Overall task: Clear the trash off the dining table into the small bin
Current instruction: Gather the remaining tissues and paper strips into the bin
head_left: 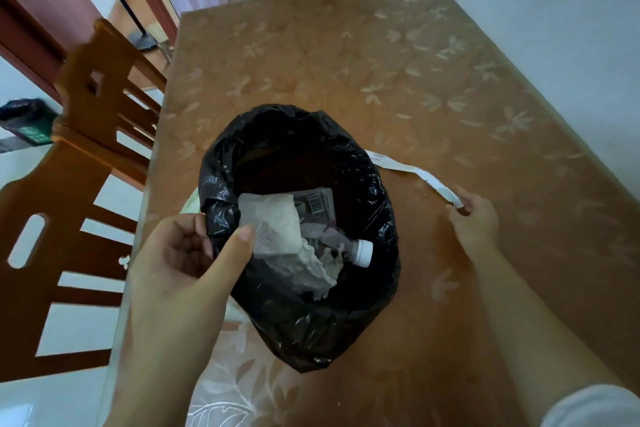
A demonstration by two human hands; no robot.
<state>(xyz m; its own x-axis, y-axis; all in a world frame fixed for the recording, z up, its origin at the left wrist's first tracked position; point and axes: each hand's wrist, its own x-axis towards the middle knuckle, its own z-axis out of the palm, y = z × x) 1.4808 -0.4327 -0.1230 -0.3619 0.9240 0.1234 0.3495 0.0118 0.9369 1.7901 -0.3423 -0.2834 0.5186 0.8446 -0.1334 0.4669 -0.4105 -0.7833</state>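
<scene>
Bin (298, 319), black-lined, sits on the table (346, 55) at the near edge, w/ the left hand (180, 263) gripping its near-left rim: thumb inside the liner, fingers outside. Prob. to steady and tilt the mouth toward the right side. Inside: tissue (273, 225), a capped bottle (362, 251), a barcoded wrapper (317, 204). Right hand (474, 218) pinches the near end of a paper strip (415, 175), which lies flat on the table right of the bin, far end just beside the rim. Looks like the last trash left; rest of the top is bare, so plenty of room to swing the strip left into the mouth. Chairs (97, 107) crowd the left edge, wall close on the right.
</scene>
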